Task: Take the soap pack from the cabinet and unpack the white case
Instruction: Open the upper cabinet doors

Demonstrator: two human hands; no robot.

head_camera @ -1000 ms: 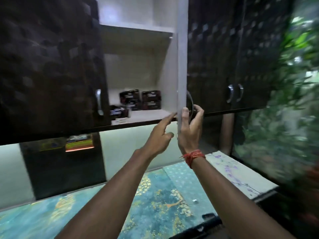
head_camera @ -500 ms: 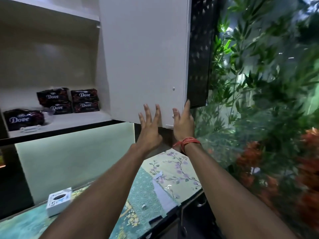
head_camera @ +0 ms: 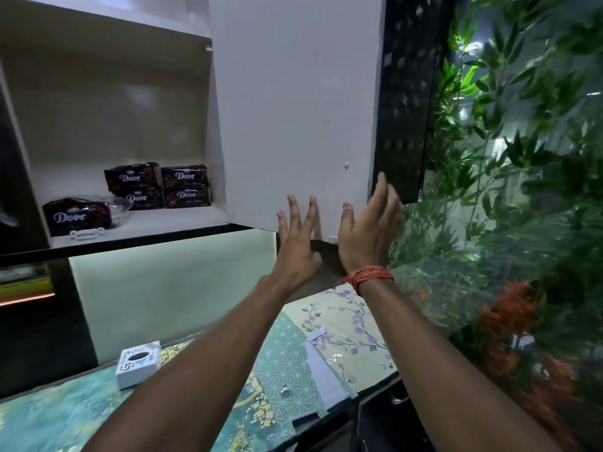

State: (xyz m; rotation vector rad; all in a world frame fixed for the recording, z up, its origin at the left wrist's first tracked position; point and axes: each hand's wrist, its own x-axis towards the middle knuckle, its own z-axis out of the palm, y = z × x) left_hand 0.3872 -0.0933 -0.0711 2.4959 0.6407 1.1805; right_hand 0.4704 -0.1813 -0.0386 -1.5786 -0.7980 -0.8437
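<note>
The wall cabinet stands open, its white door [head_camera: 293, 109] swung out to the right. On the lower shelf [head_camera: 169, 225] lie dark Dove soap packs: a stack of several [head_camera: 158, 185] at the back and one [head_camera: 76, 215] at the front left. A white case [head_camera: 138, 363] with a dark oval window sits on the counter below. My left hand [head_camera: 298, 243] is raised with fingers spread at the door's lower edge, empty. My right hand [head_camera: 370, 233], a red thread on its wrist, is spread at the door's lower right corner, also empty.
A patterned teal and floral countertop [head_camera: 287, 363] runs under the cabinet. Green foliage and orange flowers [head_camera: 509, 223] fill the right side behind glass. A small white clip [head_camera: 86, 233] lies on the shelf front. Dark cabinet panels [head_camera: 404, 93] flank the opening.
The cabinet door has swung from nearly shut to wide open. My right hand has let go of the handle, and both hands now hover spread at the door's lower edge.
</note>
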